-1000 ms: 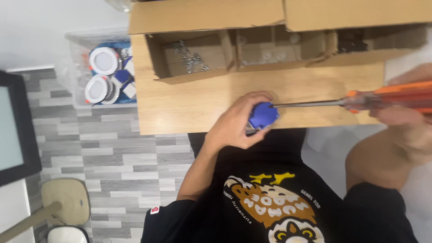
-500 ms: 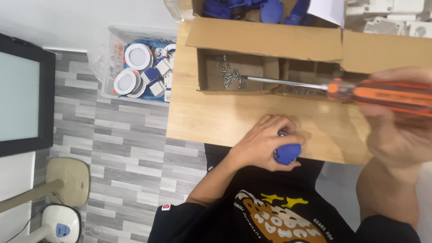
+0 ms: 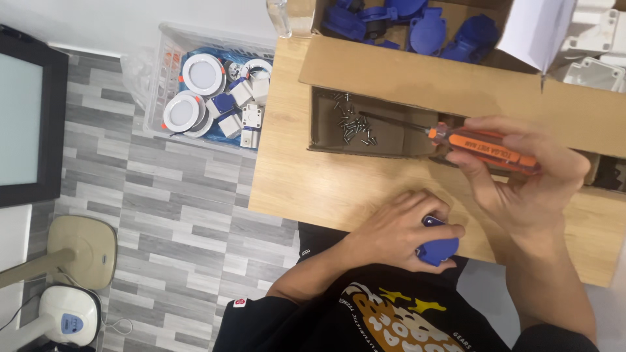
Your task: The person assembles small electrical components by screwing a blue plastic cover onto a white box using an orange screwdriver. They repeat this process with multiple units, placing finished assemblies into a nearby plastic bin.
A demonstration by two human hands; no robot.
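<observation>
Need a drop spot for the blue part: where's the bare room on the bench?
Bare wooden bench between the screw compartment and the left hand, out to the left edge. Crowded: cardboard box across the back, right hand with the screwdriver on the right.

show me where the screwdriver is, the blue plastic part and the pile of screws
screwdriver [image 3: 490, 148], head view, on the orange handle in the right hand.
blue plastic part [image 3: 438, 250], head view, on its lower edge below the left hand's fingers.
pile of screws [image 3: 354, 122], head view, middle of the heap in the cardboard compartment.
</observation>
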